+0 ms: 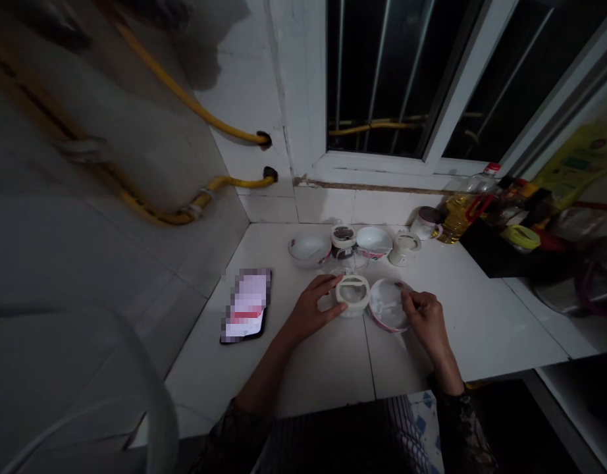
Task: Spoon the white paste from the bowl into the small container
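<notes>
My left hand (311, 307) wraps its fingers round a small white jar (353, 295) with an open lid on the white counter. My right hand (426, 317) is pinched on something small I cannot make out, held over the rim of a pink-edged white bowl (385, 306) just right of the jar. Both hands sit near the middle of the counter (313, 368).
A phone (247, 306) lies at the left. Behind stand two bowls (309, 248) (374, 241), a dark-filled jar (343, 240) and a white jar (405, 248). An oil bottle (462, 209) and condiments crowd the right by the stove. Yellow pipes run along the left wall.
</notes>
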Motion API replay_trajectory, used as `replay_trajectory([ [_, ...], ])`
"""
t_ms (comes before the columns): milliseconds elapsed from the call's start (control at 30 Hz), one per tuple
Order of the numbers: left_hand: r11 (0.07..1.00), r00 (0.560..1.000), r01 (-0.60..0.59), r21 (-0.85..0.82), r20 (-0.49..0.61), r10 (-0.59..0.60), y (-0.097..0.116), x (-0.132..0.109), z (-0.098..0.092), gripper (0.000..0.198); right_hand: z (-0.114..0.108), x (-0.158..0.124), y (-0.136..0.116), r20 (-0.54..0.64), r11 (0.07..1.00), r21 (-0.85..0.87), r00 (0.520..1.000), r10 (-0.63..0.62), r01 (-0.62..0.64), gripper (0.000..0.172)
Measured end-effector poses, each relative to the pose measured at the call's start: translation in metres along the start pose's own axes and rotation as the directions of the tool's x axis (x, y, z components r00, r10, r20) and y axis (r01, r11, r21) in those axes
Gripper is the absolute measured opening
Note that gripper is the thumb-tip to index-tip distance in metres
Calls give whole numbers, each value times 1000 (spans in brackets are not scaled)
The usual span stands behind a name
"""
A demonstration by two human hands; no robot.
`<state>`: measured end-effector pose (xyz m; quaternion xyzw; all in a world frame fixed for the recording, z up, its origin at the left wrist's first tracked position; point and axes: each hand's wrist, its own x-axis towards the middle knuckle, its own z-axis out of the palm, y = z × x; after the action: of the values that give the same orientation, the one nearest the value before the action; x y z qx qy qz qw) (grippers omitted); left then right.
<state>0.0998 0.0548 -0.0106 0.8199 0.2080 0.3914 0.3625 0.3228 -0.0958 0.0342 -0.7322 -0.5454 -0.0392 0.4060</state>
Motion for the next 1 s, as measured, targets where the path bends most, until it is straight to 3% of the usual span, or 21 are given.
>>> replay_trajectory([
  [267,1000,1000,7,1,-10,-7,-1,0,1,51,-8,-5,6,-1,962,135,971,239,-236,49],
  [500,1000,1000,-1,4,-9,1,-1,0,0,52,-9,-2,3,-51,949,167,959,280,-268,50],
  [600,1000,1000,-8,11,-5,8,-1,0,-1,52,-11,3,-13,-205,982,112,964,171,-150,46],
  [700,1000,1000,-7,6,-3,7,-2,0,0,51,-6,7,-35,-361,996,-8,929,-86,89,36],
  [800,1000,1000,-12,-1,-10,12,-3,0,1,51,6,10,-54,-283,903,-198,860,-425,382,32],
  [867,1000,1000,-16,-2,-11,16,-3,0,1,52,12,11,-59,-175,819,-269,811,-559,507,31],
  [933,1000,1000,-16,-4,-9,16,-2,0,1,52,13,10,-58,-150,799,-285,798,-583,530,29],
  [1000,1000,1000,-9,-5,-6,9,-1,0,1,52,9,9,-53,-197,829,-270,815,-545,489,27],
])
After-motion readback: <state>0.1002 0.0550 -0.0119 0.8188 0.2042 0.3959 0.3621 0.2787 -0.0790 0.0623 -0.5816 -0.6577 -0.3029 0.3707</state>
